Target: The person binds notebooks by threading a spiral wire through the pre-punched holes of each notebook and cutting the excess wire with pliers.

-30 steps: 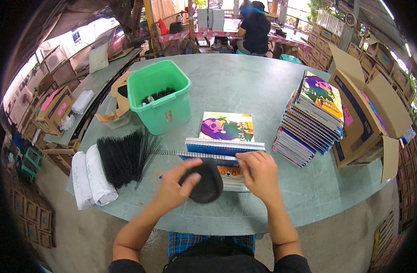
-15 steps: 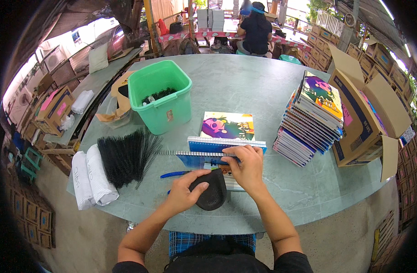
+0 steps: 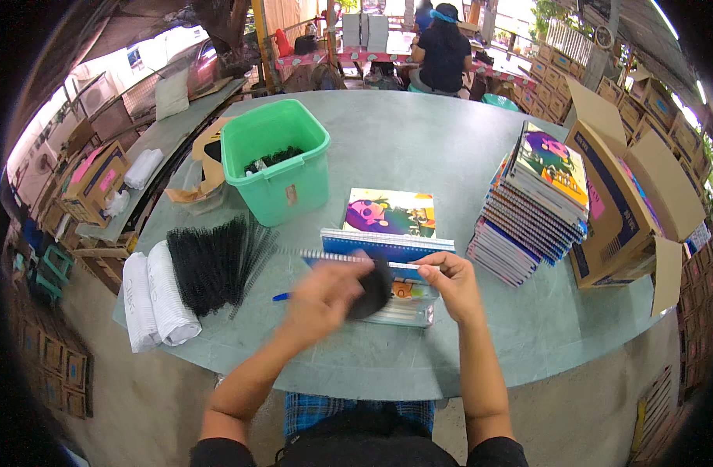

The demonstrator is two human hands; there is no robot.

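Note:
A notebook with a blue cover (image 3: 387, 244) and a row of punched holes lies in front of me. A dark spiral binding coil (image 3: 313, 254) runs along its near edge, its loose end sticking out to the left. My left hand (image 3: 325, 300), smeared by motion, holds a black rounded pad (image 3: 376, 292) against the coil. My right hand (image 3: 454, 288) pinches the right end of the bound edge between thumb and fingertips. Beneath lie more notebooks (image 3: 403, 315), partly hidden by the pad. A blue pen-like tool (image 3: 281, 296) shows beside my left hand.
Behind the notebook lies a colourful-covered book (image 3: 391, 212). A green bin (image 3: 294, 183), a heap of black coils (image 3: 212, 268) and white wrapped rolls (image 3: 161, 296) stand left. To the right are stacked spiral notebooks (image 3: 531, 202) and an open carton (image 3: 617, 210). A person (image 3: 443, 54) sits beyond.
My left hand and the black pad have risen onto the coil. My right hand has shifted right and slightly down, to the right end of the bound edge.

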